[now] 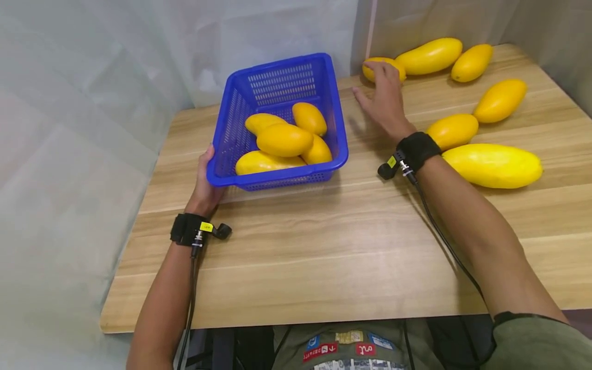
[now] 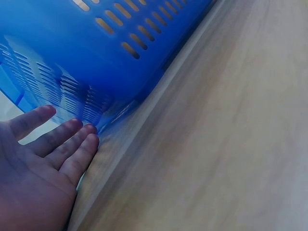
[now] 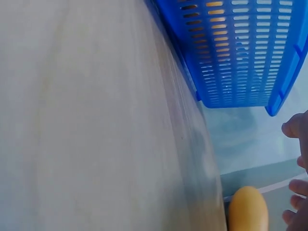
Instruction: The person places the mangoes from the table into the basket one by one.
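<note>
Our left hand [image 1: 203, 187] lies flat against the blue basket [image 1: 333, 103] corner, grip loose. Our right hand [image 1: 384, 100] reaches, fingers spread, just touching a yellow mango [image 1: 370, 69] far back on the tabletop [image 1: 324, 246].

left hand [image 1: 203, 185]: bare, black wrist strap, yellow tag, small black camera, black cable | right hand [image 1: 384, 100]: same strap, tag, camera, cable | olive sleeve, patches on clothing
</note>
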